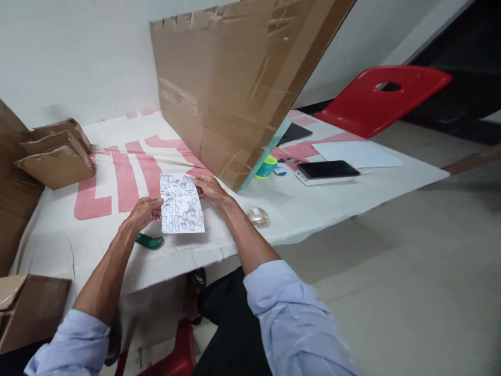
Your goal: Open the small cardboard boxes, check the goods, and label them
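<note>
1. Cloth-covered table; over its near side, patterned sheet, marked face up, long axis running near to far.
2. Left hand: fingers gripping sheet's left edge.
3. Right hand: fingers gripping far right corner; forearms extended forward.

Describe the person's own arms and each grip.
Light blue, creased sleeves, rolled or pushed up, leave the left forearm and right forearm bare. The left grip and right grip are gloveless, and no watch or bracelet shows.
</note>
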Motion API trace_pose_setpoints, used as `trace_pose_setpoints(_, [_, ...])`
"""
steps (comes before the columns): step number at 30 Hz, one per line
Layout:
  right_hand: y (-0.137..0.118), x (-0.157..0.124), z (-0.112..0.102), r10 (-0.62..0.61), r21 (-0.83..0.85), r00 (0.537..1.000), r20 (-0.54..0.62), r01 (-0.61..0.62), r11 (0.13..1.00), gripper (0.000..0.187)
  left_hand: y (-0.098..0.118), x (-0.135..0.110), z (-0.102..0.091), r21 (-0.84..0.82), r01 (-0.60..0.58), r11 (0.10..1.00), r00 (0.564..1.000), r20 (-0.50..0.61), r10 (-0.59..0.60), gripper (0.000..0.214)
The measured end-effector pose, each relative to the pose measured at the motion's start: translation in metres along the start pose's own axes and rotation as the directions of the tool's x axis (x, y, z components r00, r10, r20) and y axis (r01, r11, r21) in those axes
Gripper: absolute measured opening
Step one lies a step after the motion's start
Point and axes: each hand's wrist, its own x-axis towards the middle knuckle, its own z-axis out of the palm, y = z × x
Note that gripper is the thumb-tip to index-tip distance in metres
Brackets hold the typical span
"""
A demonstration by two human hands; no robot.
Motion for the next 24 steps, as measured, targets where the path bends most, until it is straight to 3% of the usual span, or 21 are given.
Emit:
trace_pose_setpoints(6, [-0.008, -0.017, 0.008, -0.042, 0.063, 0.991, 0.128, 0.034, 0.997, 0.033, 0.006, -0.03, 0.004, 0.004, -0.028, 1.0, 0.999, -0.043, 0.028, 0.033])
trace_pose_setpoints(11, [-0.011, -0.031, 0.015, -0.044, 0.1, 0.98, 0.193, 0.025, 0.995, 0.035, 0.006, -0.081, 0.003, -0.017, -0.081, 0.997, 0.991, -0.104, 0.078, 0.041])
trace_pose_setpoints(19, [0.008, -0.074, 0.026, 0.067, -0.198, 0.99, 0.125, -0.042, 0.979, 0.023, -0.003, -0.21, -0.006, -0.103, -0.097, 0.99, 0.966, -0.251, 0.069, 0.04])
trace_pose_setpoints(24, [0.031, -0.075, 0.03, 0.174, -0.336, 0.983, 0.065, -0.142, 0.931, 0.021, -0.014, -0.3, -0.036, -0.191, -0.096, 0.977, 0.922, -0.386, 0.015, 0.039])
